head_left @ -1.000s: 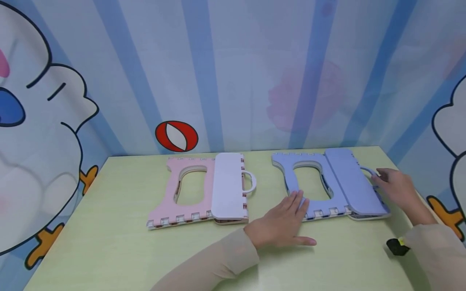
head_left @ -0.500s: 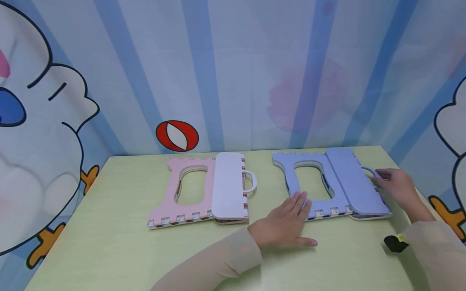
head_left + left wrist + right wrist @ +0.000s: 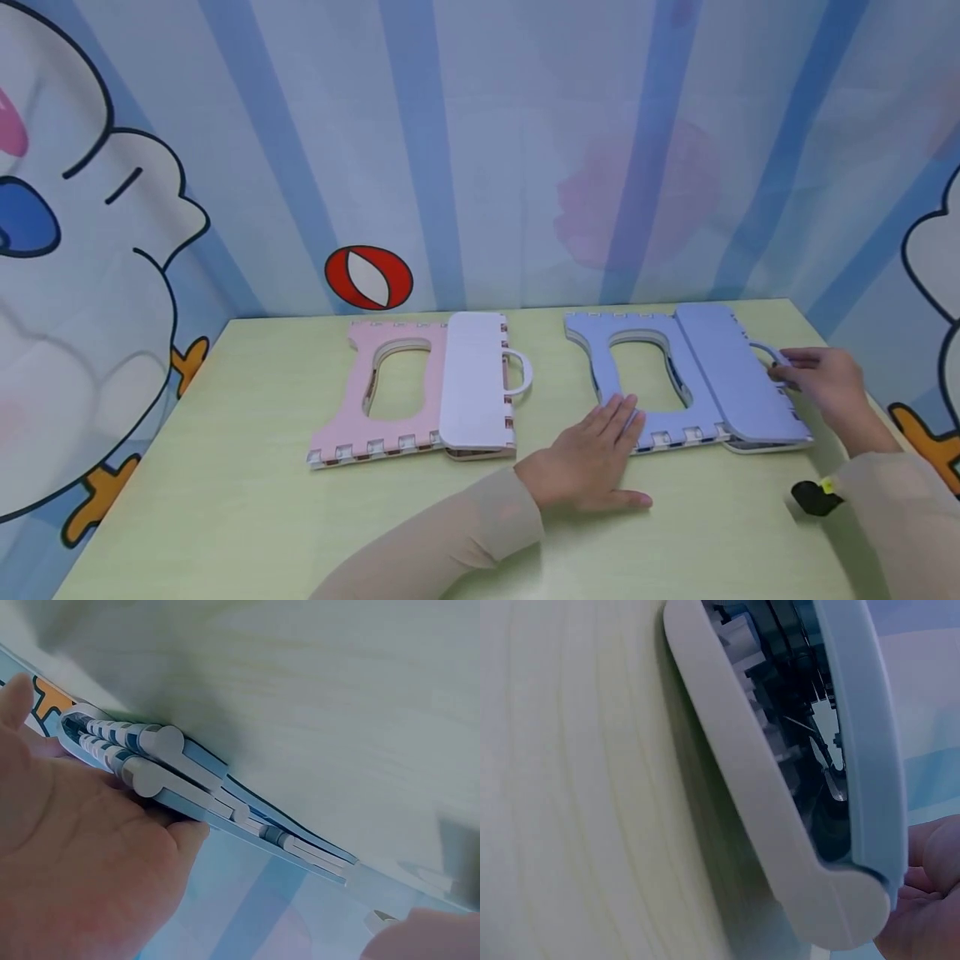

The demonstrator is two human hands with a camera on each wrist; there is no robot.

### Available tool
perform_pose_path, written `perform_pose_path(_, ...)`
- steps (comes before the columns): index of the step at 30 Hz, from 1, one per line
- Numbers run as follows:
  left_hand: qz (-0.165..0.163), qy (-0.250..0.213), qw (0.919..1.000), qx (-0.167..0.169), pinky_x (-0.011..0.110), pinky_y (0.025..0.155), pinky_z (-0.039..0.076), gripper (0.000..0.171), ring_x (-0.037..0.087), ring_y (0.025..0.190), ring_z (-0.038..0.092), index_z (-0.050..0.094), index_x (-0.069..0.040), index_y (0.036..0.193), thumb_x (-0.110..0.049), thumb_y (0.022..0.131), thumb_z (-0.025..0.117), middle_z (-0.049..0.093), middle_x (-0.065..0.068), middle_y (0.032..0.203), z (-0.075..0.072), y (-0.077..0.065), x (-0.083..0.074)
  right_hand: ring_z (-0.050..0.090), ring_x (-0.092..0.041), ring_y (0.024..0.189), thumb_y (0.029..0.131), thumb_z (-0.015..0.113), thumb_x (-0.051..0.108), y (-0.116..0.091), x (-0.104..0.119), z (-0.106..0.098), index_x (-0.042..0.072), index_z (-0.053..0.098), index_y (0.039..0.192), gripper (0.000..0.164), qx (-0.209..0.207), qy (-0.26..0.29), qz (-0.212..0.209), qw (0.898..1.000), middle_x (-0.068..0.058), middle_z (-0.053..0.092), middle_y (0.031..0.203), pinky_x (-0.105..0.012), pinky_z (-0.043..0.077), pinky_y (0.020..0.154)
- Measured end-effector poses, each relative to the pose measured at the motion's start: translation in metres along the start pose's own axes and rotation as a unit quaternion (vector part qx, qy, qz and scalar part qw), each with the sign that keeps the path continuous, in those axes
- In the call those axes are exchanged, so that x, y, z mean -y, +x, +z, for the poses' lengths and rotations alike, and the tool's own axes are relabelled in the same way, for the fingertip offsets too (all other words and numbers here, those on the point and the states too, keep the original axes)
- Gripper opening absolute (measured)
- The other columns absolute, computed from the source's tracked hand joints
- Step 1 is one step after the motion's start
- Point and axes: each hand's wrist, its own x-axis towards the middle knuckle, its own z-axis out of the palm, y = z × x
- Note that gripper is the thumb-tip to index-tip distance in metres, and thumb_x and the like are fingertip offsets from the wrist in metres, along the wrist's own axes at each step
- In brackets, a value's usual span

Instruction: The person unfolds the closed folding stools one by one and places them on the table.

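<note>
Little has changed over the past second: the right hand (image 3: 825, 387) seems to shift its grip only slightly, while the left hand (image 3: 588, 458) stays where it was, so the work appears to be at a steady two-handed hold. The lavender-blue, plastic-looking folded stool (image 3: 696, 379) lies flat between the two hands, its frame with the large oval opening nearer the left fingers and its smooth rectangular seat panel (image 3: 742, 375) nearer the right. The left fingers are straight and relaxed, resting on the near corner of that frame without clasping it. The right thumb and fingers pinch the curved blue handle (image 3: 768, 349) sticking out beyond the seat panel. Well apart from the left fingertips, on the side away from the right hand, a pink folded stool (image 3: 435, 358) with a white seat panel (image 3: 477, 383) lies untouched. Beneath everything is the pale yellow-green table (image 3: 262, 500), its surface near the left thumb.
</note>
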Motion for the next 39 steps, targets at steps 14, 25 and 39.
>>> perform_pose_path(14, -0.01, -0.013, 0.9998, 0.015, 0.029, 0.12, 0.003, 0.099, 0.025, 0.151, -0.009, -0.003, -0.007, 0.16, -0.076, 0.095, 0.025, -0.009, 0.013, 0.166, 0.0, 0.003, 0.001, 0.063, 0.007, 0.069, 0.104, 0.052, 0.007, -0.001, 0.002, -0.008, -0.021, 0.041, 0.138, 0.046, 0.016, 0.077, 0.028, 0.997, -0.011, 0.073, 0.092, -0.021, 0.057, 0.068)
perform_pose_path(25, -0.011, -0.043, 0.9988, 0.02, 0.028, 0.118, -0.001, 0.1, 0.024, 0.15, -0.014, -0.007, -0.007, 0.159, -0.076, 0.094, 0.025, -0.014, 0.013, 0.165, -0.001, 0.005, 0.003, 0.063, 0.008, 0.07, 0.104, 0.053, 0.011, -0.006, 0.015, -0.018, -0.019, 0.042, 0.138, 0.047, 0.011, 0.078, 0.024, 0.997, 0.002, 0.072, 0.088, -0.021, 0.057, 0.07)
perform_pose_path(39, -0.017, -0.082, 0.9964, 0.013, 0.028, 0.118, -0.001, 0.101, 0.025, 0.149, -0.015, -0.004, -0.006, 0.159, -0.075, 0.094, 0.03, -0.014, 0.015, 0.164, -0.007, 0.0, 0.004, 0.061, 0.012, 0.069, 0.102, 0.056, 0.014, -0.004, 0.029, -0.028, -0.016, 0.042, 0.14, 0.05, -0.007, 0.091, 0.026, 0.995, 0.026, 0.06, 0.074, -0.019, 0.056, 0.07)
